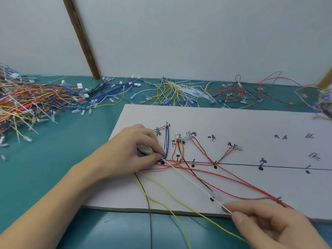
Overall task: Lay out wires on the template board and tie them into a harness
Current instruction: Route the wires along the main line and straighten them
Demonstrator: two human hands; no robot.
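Template board (251,123): flat on teal table (80,150), bearing red, blue, black and yellow wires. White cable tie (188,178): stretched taut across board. Left hand (133,150): pinches tie's upper end at wire bundle. Right hand (265,225): pinches its lower end.

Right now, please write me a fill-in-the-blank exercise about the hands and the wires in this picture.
1. The right hand pinches the ____ wire.
2. The left hand presses wires onto the ____ template board.
3. The table surface is ____.

Missing words: white; white; teal
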